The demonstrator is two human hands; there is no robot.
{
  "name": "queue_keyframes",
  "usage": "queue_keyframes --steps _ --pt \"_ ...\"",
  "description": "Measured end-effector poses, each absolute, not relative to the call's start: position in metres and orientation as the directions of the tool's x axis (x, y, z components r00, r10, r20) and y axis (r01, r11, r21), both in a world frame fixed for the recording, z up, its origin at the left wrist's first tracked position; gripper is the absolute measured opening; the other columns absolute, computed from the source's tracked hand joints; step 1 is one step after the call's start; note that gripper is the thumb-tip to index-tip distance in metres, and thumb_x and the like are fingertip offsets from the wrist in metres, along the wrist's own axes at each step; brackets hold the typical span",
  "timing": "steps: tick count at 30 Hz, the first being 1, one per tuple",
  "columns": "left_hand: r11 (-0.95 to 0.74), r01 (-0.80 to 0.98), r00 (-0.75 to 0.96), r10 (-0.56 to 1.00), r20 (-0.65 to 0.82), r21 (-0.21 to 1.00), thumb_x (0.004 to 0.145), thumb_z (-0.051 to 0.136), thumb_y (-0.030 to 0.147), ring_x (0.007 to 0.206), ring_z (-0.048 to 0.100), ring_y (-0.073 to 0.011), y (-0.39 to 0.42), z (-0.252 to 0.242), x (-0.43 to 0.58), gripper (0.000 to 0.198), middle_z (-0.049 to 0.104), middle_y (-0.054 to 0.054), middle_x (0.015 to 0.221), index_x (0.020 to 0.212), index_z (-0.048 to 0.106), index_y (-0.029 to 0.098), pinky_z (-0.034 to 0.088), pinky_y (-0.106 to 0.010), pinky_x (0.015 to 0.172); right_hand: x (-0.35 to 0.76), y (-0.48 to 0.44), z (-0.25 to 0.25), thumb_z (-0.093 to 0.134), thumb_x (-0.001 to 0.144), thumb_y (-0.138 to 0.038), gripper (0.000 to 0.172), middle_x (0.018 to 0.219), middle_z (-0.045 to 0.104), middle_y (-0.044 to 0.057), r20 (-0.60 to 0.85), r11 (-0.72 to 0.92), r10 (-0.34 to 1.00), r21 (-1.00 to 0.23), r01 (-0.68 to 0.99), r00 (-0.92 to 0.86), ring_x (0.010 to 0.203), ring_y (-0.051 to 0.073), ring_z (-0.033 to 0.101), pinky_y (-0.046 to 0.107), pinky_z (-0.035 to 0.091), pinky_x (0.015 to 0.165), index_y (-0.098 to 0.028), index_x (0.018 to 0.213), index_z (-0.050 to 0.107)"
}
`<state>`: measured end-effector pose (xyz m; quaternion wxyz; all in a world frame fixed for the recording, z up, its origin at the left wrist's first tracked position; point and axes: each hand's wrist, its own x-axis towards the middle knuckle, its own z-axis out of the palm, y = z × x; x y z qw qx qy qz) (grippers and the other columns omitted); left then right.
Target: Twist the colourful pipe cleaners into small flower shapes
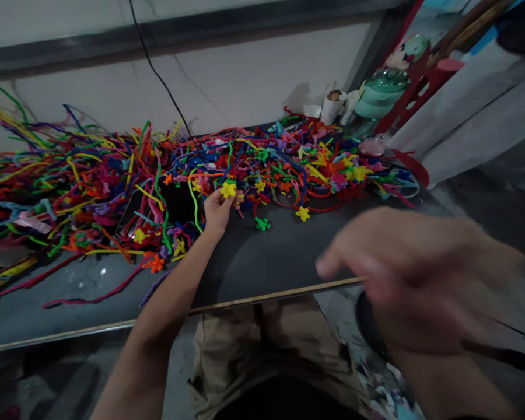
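Note:
My left hand (217,211) reaches over the dark table and pinches a yellow pipe-cleaner flower (228,189) between thumb and fingers, at the front of a heap of pipe cleaners (262,153). To the right, my right hand (402,268) is raised close to the camera, above the table's front edge. Motion smears its fingers, and whether it holds anything does not show. Between the two hands, another yellow flower (303,214) and a green flower (263,224) lie on the tabletop.
The grey table (266,262) has a pale front edge. An orange flower (154,262) lies at the left. A green plastic bottle (382,93) and a white paper cup (333,107) stand at the back right. A black cable (157,73) hangs down into the heap.

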<state>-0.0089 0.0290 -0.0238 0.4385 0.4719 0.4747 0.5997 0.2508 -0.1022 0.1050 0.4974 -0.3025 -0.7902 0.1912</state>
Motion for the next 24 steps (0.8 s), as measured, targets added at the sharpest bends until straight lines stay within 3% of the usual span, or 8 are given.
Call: queue_keyframes --steps 3,5,8,11,13,17,20,24 --pt "-0.196 0.016 -0.213 0.957 0.195 0.981 0.076 0.077 0.041 0.047 0.055 -0.0090 0.029 -0.023 -0.009 0.030 0.063 0.000 0.056 0.065 0.067 0.015 0.042 -0.020 0.047 0.244 -0.033 0.083 0.059 0.093 -0.028 0.025 0.094 0.077 -0.001 0.706 0.790 0.605 -0.477 0.385 -0.368 0.082 0.017 0.072 0.031 0.059 0.073 -0.032 0.114 0.072" --pt "-0.228 0.074 -0.226 0.944 0.240 0.971 0.076 0.076 0.039 0.048 0.052 -0.0080 0.028 -0.020 -0.009 0.032 0.058 0.002 0.051 0.058 0.066 0.016 0.042 -0.019 0.049 0.233 0.000 0.055 0.053 0.094 -0.022 0.031 0.099 0.077 0.003 0.623 0.809 0.582 -0.381 0.447 -0.522 0.090 0.019 0.070 0.034 0.056 0.080 -0.026 0.120 0.070" --pt "-0.254 0.105 -0.232 0.934 0.272 0.962 0.078 0.074 0.040 0.049 0.051 -0.0079 0.027 -0.018 -0.010 0.027 0.056 0.003 0.051 0.066 0.071 0.016 0.041 -0.019 0.050 0.216 0.018 0.017 0.047 0.094 -0.010 0.039 0.121 0.071 0.007 0.431 0.891 0.450 -0.157 0.426 -0.782 0.105 0.020 0.065 0.033 0.051 0.082 -0.024 0.123 0.068" --pt "-0.255 0.115 -0.232 0.933 0.275 0.960 0.080 0.071 0.041 0.050 0.051 -0.0087 0.028 -0.021 -0.012 0.026 0.057 0.002 0.053 0.071 0.074 0.016 0.041 -0.020 0.052 0.205 0.019 0.001 0.046 0.096 -0.010 0.032 0.113 0.072 0.009 0.293 0.929 0.337 0.050 0.367 -0.895 0.096 0.019 0.063 0.031 0.045 0.073 -0.021 0.109 0.073" --pt "-0.269 0.148 -0.234 0.926 0.298 0.952 0.079 0.072 0.040 0.057 0.056 -0.0111 0.029 -0.026 -0.014 0.026 0.063 0.000 0.060 0.069 0.073 0.016 0.045 -0.022 0.057 0.203 0.020 0.000 0.046 0.096 -0.012 0.029 0.100 0.074 0.009 0.259 0.908 0.368 0.106 0.405 -0.893 0.090 0.019 0.062 0.031 0.042 0.070 -0.018 0.098 0.074" --pt "-0.369 0.263 -0.287 0.853 0.437 0.892 0.077 0.072 0.040 0.073 0.064 -0.0164 0.032 -0.031 -0.019 0.023 0.071 -0.003 0.077 0.075 0.074 0.017 0.051 -0.027 0.070 0.213 0.027 0.002 0.052 0.094 -0.017 0.024 0.093 0.074 0.008 0.221 0.831 0.538 0.019 0.555 -0.813 0.091 0.020 0.062 0.031 0.044 0.072 -0.018 0.093 0.075" --pt "-0.422 0.342 -0.386 0.751 0.535 0.839 0.084 0.065 0.042 0.088 0.066 -0.0180 0.035 -0.030 -0.024 0.025 0.072 -0.006 0.093 0.085 0.075 0.019 0.052 -0.029 0.083 0.221 0.032 0.006 0.057 0.089 -0.017 0.021 0.097 0.075 0.006 0.149 0.734 0.678 -0.082 0.674 -0.720 0.096 0.022 0.064 0.031 0.047 0.071 -0.022 0.094 0.076" --pt "-0.437 0.401 -0.451 0.670 0.589 0.805 0.090 0.059 0.042 0.105 0.063 -0.0188 0.037 -0.028 -0.029 0.028 0.068 -0.008 0.110 0.090 0.074 0.019 0.051 -0.029 0.091 0.210 0.037 0.021 0.053 0.090 -0.016 0.028 0.107 0.075 0.006 0.236 0.548 0.833 -0.219 0.807 -0.501 0.104 0.025 0.066 0.036 0.053 0.079 -0.023 0.105 0.076"
